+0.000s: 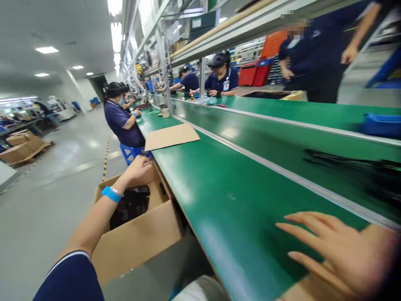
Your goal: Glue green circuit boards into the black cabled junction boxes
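My left hand [139, 167], with a blue band on its wrist, is over the far side of an open cardboard box [147, 228]. Its fingers bend loosely and a little apart, with nothing visible in them. Several dark, shiny pieces [133, 205] lie inside the box, below my left forearm. At the lower right my right hand [335, 246] is spread open over the green worktop [219, 200], holding nothing. Whether it touches the surface I cannot tell. Brown cardboard [308, 288] shows beneath that hand at the bottom edge.
A flat cardboard sheet [172, 137] lies on the worktop ahead. Blurred black items [382, 177] lie beyond the metal rail at right, with a blue bin [382, 124] behind. A co-worker [122, 117] sits at the left side; others are across the line.
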A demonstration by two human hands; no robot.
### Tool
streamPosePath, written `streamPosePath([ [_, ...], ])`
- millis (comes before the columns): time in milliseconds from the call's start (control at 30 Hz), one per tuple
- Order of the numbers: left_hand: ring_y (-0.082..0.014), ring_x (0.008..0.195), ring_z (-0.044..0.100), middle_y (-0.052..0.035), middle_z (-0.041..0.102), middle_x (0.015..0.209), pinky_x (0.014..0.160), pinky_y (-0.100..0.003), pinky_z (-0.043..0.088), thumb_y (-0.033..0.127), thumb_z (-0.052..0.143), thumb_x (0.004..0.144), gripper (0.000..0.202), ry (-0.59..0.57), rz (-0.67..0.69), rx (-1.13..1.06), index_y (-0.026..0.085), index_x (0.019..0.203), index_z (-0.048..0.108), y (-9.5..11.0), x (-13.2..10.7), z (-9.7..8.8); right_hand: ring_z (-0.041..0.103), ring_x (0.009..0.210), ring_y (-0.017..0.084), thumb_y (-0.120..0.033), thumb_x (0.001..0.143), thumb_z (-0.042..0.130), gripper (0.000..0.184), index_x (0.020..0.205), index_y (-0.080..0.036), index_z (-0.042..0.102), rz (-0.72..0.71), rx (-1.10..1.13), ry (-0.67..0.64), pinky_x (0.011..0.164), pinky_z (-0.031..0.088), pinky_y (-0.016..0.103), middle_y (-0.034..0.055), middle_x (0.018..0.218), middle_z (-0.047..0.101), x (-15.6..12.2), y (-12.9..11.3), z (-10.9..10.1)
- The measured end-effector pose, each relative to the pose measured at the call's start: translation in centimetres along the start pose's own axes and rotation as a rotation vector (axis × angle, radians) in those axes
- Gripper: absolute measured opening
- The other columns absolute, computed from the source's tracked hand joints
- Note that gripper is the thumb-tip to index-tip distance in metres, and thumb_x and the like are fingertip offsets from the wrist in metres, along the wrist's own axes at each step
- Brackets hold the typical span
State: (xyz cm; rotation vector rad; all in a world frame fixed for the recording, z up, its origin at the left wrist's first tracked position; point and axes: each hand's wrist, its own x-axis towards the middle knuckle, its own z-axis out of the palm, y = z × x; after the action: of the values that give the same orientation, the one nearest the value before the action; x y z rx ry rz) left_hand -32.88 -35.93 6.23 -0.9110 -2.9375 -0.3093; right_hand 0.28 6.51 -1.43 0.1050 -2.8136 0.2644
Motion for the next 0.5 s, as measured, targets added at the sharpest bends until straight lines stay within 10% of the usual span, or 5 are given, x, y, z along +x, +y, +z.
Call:
streamPosePath([
  [100, -0.0197, 0.094, 0.062, -0.0075, 0.061, 0.111, 0.081, -0.039, 0.053, 0.033, 0.057, 0.092, 0.027, -0.217, -0.186, -0.049, 0.015, 0.112, 0.058, -8.0, -7.2, 3.9, 0.051, 0.11, 0.032, -0.044, 0.082, 0.058, 0.03, 0.109, -0.035, 0.067, -0.215, 0.102, -0.181, 0.086, 0.045, 0.048, 0.0116, 0.113, 0.063, 4.9, -9.1, 0.9],
  [233, -0.02, 0.096, 0.062, -0.0078, 0.06, 0.113, 0.082, -0.039, 0.054, 0.032, 0.058, 0.092, 0.027, -0.377, -0.384, -0.114, 0.015, 0.113, 0.058, -13.3, -12.6, 10.3, 0.049, 0.109, 0.031, -0.031, 0.084, 0.057, 0.019, 0.099, -0.026, 0.067, -0.292, 0.136, -0.427, 0.086, 0.043, 0.048, 0.0109, 0.11, 0.061, 11.9, -19.2, 1.0],
  [500, -0.0257, 0.11, 0.056, -0.0108, 0.053, 0.128, 0.091, -0.048, 0.049, 0.034, 0.058, 0.092, 0.039, -0.383, -0.749, -0.015, 0.017, 0.125, 0.052, -17.3, -8.7, 17.3, 0.054, 0.109, 0.028, -0.035, 0.09, 0.054, 0.031, 0.11, -0.013, 0.063, -0.328, 0.1, -0.73, 0.09, 0.045, 0.045, 0.0148, 0.112, 0.061, 27.7, -30.1, 12.6],
])
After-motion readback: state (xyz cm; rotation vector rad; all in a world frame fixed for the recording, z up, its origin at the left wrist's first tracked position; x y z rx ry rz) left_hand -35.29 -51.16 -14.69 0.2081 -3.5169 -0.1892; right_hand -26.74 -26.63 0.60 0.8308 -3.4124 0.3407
